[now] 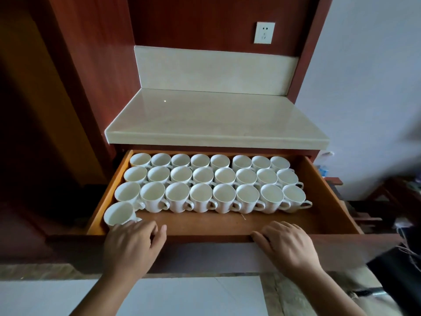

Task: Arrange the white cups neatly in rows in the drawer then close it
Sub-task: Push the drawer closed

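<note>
A wooden drawer (330, 201) stands pulled out below a pale counter. Several white cups (224, 198) fill it in three straight rows, mouths up, handles toward the right. One more white cup (118, 214) stands alone at the front left corner, starting a fourth row. My left hand (134, 245) lies on the drawer's front edge right in front of that lone cup, fingers spread, touching or nearly touching its base. My right hand (288, 245) rests flat on the drawer's front panel (205, 249) at the right, fingers over the top edge.
The pale stone counter (216, 119) overhangs the back of the drawer. A wall socket (264, 33) sits on the red wood panel above. Dark furniture and clutter (391, 201) stand to the right. A bare strip of drawer floor (227, 222) runs before the cups.
</note>
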Demonstrator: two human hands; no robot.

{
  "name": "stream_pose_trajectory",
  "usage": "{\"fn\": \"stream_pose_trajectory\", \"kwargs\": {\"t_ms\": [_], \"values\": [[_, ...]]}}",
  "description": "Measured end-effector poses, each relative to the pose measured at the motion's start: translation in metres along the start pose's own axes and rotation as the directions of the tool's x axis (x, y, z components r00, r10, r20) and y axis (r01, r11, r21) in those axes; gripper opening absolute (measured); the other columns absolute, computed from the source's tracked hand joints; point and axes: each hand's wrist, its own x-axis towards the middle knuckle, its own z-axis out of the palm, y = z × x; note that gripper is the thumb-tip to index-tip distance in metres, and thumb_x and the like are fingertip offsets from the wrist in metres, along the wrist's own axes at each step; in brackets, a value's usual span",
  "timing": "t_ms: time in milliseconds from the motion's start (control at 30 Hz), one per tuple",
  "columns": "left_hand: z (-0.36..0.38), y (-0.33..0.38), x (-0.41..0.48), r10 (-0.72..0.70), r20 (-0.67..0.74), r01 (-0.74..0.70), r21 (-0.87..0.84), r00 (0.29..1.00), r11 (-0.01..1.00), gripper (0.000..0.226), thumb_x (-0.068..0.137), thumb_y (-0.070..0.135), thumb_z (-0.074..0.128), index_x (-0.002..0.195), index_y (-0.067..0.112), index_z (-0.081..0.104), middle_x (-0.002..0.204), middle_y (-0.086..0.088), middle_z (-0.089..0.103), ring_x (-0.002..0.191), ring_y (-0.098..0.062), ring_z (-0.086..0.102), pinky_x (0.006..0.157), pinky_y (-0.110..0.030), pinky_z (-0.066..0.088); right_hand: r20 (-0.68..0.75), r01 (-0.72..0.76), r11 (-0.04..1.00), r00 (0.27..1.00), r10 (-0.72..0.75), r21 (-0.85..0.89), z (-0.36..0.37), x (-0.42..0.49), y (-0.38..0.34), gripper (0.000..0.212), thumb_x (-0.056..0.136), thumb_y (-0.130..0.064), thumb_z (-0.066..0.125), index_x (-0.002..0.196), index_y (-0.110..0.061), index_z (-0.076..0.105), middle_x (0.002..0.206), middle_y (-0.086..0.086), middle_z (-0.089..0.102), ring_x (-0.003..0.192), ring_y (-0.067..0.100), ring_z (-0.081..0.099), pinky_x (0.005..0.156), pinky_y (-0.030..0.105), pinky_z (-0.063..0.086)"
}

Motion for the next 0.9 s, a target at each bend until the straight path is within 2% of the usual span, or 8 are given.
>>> {"fn": "stream_pose_trajectory", "kwargs": {"t_ms": [133, 367, 533, 733, 900], "values": [[0.002, 0.005, 0.002, -0.008, -0.034, 0.009, 0.032, 0.999, 0.999, 0.045, 0.096, 0.050, 0.040, 0.056, 0.028, 0.039, 0.051, 0.012, 0.040, 0.050, -0.013, 0.042, 0.058, -0.032, 0.034, -0.119, 0.047, 0.999, 0.992, -0.048, -0.009, 0.004, 0.004, 0.005, 0.060, 0.097, -0.068, 0.034, 0.058, -0.024, 0.048, 0.058, -0.006, 0.047, 0.061, 0.017, 0.056, 0.058, 0.036, 0.042], [0.010, 0.005, 0.016, 0.003, -0.049, 0.001, 0.078, 0.999, 0.997, 0.044, 0.096, 0.049, 0.038, 0.057, 0.028, 0.040, 0.052, 0.012, 0.040, 0.050, -0.010, 0.038, 0.059, -0.029, 0.029, -0.203, 0.092, 0.996, 0.975, -0.092, -0.010, 0.017, 0.021, 0.015, 0.063, 0.099, -0.068, 0.032, 0.058, -0.023, 0.047, 0.058, -0.006, 0.045, 0.060, 0.018, 0.054, 0.057, 0.037, 0.040], [0.022, -0.002, 0.042, 0.001, -0.021, 0.001, 0.101, 1.000, 0.995, 0.047, 0.097, 0.050, 0.036, 0.056, 0.027, 0.041, 0.051, 0.012, 0.042, 0.049, -0.012, 0.042, 0.058, -0.032, 0.038, -0.200, 0.088, 0.996, 0.976, -0.089, -0.014, 0.025, 0.047, 0.019, 0.065, 0.099, -0.070, 0.029, 0.058, -0.024, 0.051, 0.059, -0.007, 0.047, 0.060, 0.017, 0.056, 0.058, 0.036, 0.042], [0.039, -0.010, 0.076, 0.024, -0.028, -0.021, 0.100, 0.999, 0.995, 0.047, 0.097, 0.050, 0.038, 0.056, 0.027, 0.042, 0.050, 0.011, 0.041, 0.050, -0.014, 0.043, 0.059, -0.034, 0.039, -0.189, 0.083, 0.997, 0.979, -0.082, -0.002, 0.033, 0.082, 0.028, 0.064, 0.097, -0.072, 0.029, 0.059, -0.025, 0.048, 0.059, -0.007, 0.047, 0.061, 0.017, 0.056, 0.059, 0.035, 0.041], [0.054, -0.017, 0.109, 0.033, -0.042, -0.029, 0.105, 0.999, 0.994, 0.046, 0.096, 0.048, 0.040, 0.056, 0.026, 0.043, 0.049, 0.009, 0.043, 0.050, -0.017, 0.044, 0.058, -0.035, 0.038, -0.168, 0.108, 0.994, 0.980, -0.109, -0.016, 0.037, 0.114, 0.034, 0.060, 0.084, -0.082, 0.046, 0.060, -0.028, 0.040, 0.059, -0.009, 0.046, 0.060, 0.015, 0.055, 0.057, 0.034, 0.042]]}}
